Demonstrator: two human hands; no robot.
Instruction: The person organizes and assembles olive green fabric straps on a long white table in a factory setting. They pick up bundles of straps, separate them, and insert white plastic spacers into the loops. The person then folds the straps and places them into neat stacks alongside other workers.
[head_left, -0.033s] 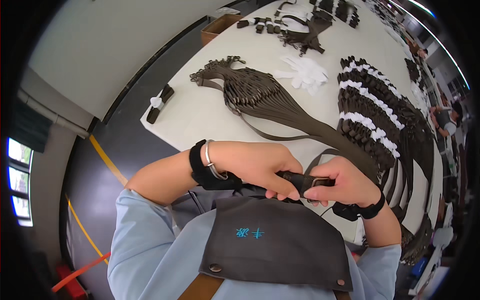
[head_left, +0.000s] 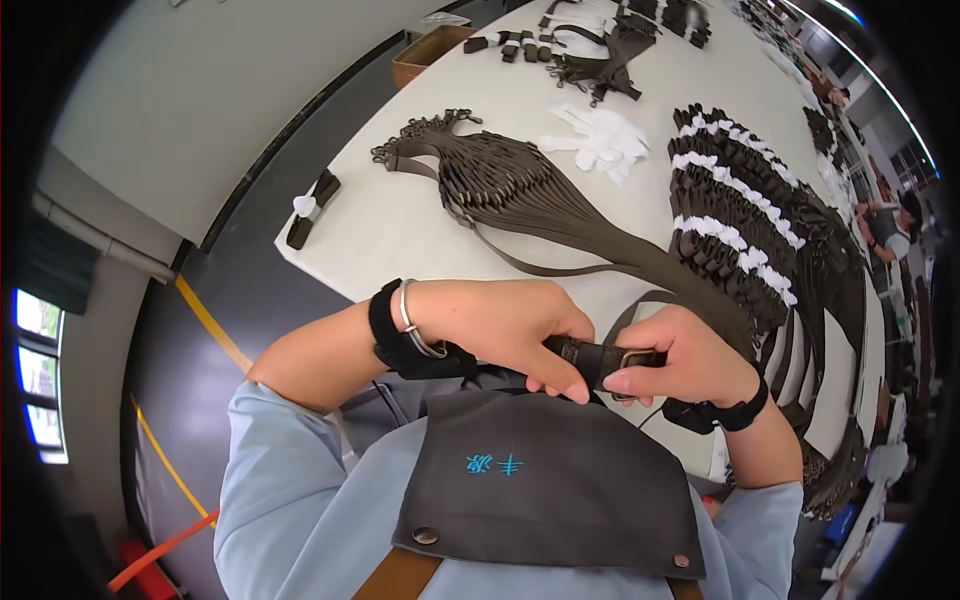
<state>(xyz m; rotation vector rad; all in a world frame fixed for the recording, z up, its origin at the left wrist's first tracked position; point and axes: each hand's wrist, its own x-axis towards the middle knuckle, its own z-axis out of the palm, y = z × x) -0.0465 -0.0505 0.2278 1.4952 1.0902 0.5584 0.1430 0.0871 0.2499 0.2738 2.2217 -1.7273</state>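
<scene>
Close to my body, both hands grip a dark brown strap (head_left: 598, 365). My left hand (head_left: 520, 325) is closed on its left part, thumb on top. My right hand (head_left: 690, 365) pinches it at a metal buckle (head_left: 640, 358), the thumb lying against the frame. A loop of strap (head_left: 640, 305) rises behind my right hand toward the table. Beyond my hands lies a long bundle of brown straps (head_left: 530, 190) with metal clips (head_left: 440, 125) at its far left end. My fingers hide much of the held piece.
Right of the bundle, rows of dark straps wrapped in white (head_left: 735, 210) cover the white table (head_left: 370, 240). A white glove (head_left: 600, 140) lies behind, and one wrapped strap (head_left: 313, 210) at the left corner. A cardboard box (head_left: 430, 55) stands beyond the far edge. Another person (head_left: 890, 230) is at far right.
My left hand has slid slightly left along the strap, so more of it shows between my hands. The whole view has shifted a little. My right hand keeps its pinch at the buckle.
</scene>
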